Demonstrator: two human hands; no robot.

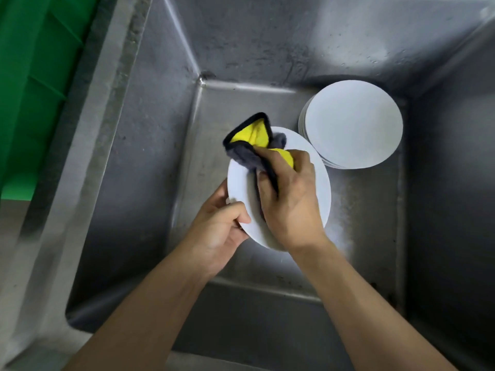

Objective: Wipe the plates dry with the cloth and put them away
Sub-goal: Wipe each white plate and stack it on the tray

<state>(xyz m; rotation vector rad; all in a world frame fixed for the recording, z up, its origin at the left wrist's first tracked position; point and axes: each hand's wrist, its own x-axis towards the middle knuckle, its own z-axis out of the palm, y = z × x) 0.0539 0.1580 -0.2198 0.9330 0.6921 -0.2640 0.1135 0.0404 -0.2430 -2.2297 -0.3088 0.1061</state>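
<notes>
Two hands (217, 226) (289, 199) hold one plate (305, 162), one cloth (254, 135).

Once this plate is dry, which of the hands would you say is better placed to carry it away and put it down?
Probably the left hand: it already grips the plate by its lower-left rim. The right hand is busy holding the yellow and grey cloth against the plate's face, above the sink.

One cloth (253, 141) — one held plate (308, 167) — one stack (353, 124).
</notes>
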